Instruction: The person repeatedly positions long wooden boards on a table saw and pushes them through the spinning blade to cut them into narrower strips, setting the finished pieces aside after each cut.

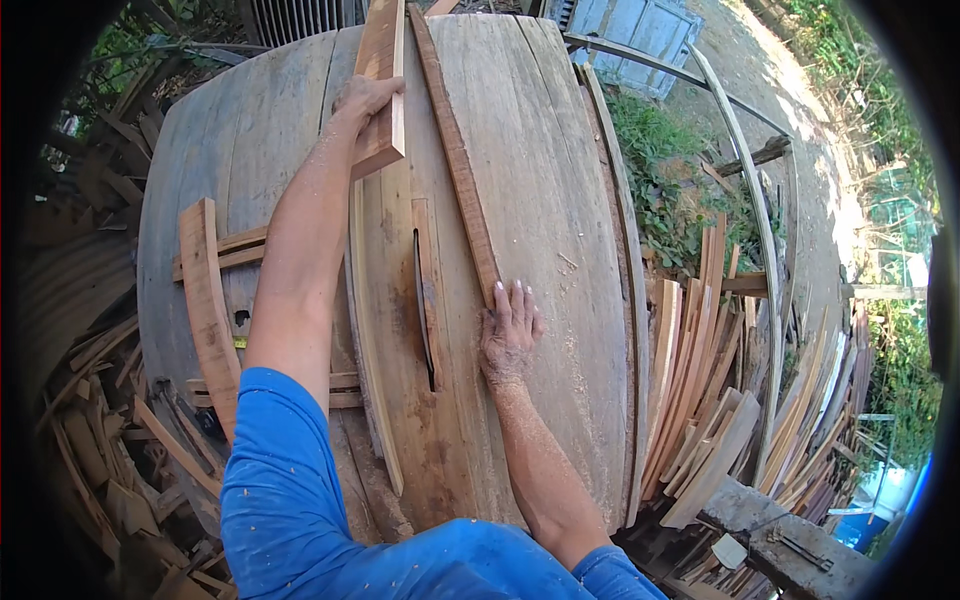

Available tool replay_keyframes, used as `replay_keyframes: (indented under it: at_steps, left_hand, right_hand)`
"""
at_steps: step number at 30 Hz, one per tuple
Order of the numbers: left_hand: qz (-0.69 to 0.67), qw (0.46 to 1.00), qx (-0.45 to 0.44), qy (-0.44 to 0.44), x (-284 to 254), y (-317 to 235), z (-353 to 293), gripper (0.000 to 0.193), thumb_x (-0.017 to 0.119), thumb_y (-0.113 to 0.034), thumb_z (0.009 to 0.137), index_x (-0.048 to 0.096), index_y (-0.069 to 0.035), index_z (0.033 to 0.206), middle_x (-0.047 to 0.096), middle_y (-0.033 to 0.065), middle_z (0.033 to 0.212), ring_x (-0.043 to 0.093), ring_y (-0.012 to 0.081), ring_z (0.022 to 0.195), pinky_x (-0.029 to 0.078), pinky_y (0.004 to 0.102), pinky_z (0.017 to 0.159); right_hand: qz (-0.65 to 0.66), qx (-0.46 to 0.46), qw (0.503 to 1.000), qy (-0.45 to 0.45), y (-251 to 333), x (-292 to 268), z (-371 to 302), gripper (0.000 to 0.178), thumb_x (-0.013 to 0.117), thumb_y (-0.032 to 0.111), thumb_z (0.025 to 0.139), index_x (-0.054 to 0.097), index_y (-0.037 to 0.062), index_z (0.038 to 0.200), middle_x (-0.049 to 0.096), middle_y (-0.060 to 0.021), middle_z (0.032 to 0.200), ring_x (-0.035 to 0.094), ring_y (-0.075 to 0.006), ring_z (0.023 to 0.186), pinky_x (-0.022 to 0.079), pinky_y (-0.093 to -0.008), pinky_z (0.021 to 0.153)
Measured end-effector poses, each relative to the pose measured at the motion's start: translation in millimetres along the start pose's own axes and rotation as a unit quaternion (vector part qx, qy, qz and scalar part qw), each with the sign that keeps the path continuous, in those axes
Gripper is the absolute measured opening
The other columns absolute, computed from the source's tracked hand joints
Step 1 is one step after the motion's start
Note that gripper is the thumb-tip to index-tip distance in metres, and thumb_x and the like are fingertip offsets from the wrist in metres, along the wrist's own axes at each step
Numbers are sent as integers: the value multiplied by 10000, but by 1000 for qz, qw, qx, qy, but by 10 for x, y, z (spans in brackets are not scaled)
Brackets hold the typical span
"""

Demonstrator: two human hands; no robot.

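My left hand is closed around a thick wooden plank at the far side of the wooden worktable. The plank's pale cut end faces me. My right hand lies on the tabletop with its fingers stretched forward. Its fingertips are beside the near end of a long, narrow wooden strip, which slants away toward the plank; whether they touch the strip I cannot tell. Between my arms, a thin dark blade shows in a narrow slot. A wooden fence strip runs along the slot's left side.
A curved wooden piece rests across crossbars at the table's left. Sawdust dots the top. Offcuts are heaped at lower left, and stacked wood strips stand beyond the right edge. A long bent pole rises there, near a weathered panel.
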State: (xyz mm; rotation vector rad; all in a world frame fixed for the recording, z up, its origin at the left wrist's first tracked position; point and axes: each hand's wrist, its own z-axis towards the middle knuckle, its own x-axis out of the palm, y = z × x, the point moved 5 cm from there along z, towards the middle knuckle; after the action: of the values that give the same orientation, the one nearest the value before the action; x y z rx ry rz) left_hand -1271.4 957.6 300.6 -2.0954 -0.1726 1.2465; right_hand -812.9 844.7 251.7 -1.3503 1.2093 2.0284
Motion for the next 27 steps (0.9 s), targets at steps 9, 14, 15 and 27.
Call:
replay_keyframes:
  at_steps: [9, 14, 15, 27]
  left_hand:
    - [-298, 943, 4, 147, -1394, 1010, -1118, 571, 733, -365, 806, 649, 6, 1232, 711, 138, 986, 669, 170, 726, 534, 313, 610]
    - [-77, 991, 89, -62, -1875, 1658, -3125, 863, 768, -271, 745, 449, 26, 1491, 579, 267, 1385, 581, 305, 1264, 439, 355, 1042]
    - [-63, 995, 55, -54, -1888, 1653, -3548, 870, 769, -258, 737, 444, 32, 1489, 527, 289, 1447, 515, 320, 1362, 384, 362, 1113]
    - [128, 967, 27, -220, -1818, 3455, -5859, 855, 838, -202, 643, 521, 53, 1395, 532, 223, 1099, 572, 374, 1030, 470, 441, 947]
  right_hand:
    - [17, -24, 998, -56, -30, 153, -30, 529, 629, 188, 949, 508, 191, 1463, 540, -113, 1482, 454, -326, 1412, 295, -487, 1156]
    - [20, -27, 998, -53, -122, 203, -66, 499, 582, 204, 985, 497, 168, 1475, 534, -106, 1494, 442, -310, 1424, 262, -478, 1175]
    - [1, -22, 998, -64, -199, 188, -36, 492, 567, 213, 992, 495, 164, 1477, 534, -106, 1494, 442, -308, 1424, 258, -471, 1179]
    - [33, -56, 993, -97, -181, 243, 28, 462, 575, 212, 966, 541, 152, 1422, 603, -99, 1400, 509, -303, 1350, 312, -454, 1146]
